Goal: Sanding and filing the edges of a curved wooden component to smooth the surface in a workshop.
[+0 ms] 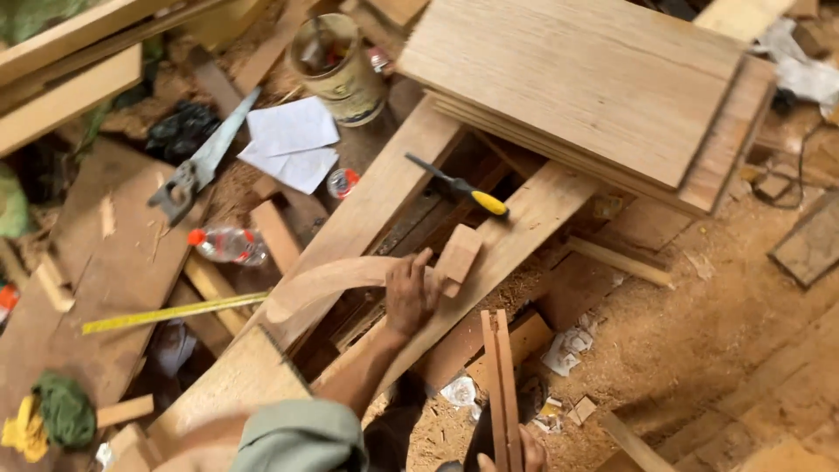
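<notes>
Curved wooden piece [328, 280], centre frame, lies across two sloping planks [384, 188]. Left hand [411, 293] rests on it, fingers curled over its end, just beside a small wood block [458, 255]. Right hand [524, 454], bottom edge, seems to grip an upright grooved strip [500, 385]; grip unclear. Step: steadying the curved piece. Next move needs firm hold. Chisel [459, 186] above.

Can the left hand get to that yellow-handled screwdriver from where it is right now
Probably yes. The left hand rests on the curved wood piece, and the screwdriver lies in the open on the plank just beyond. Only a small wood block sits between them, low enough to reach over.
</notes>
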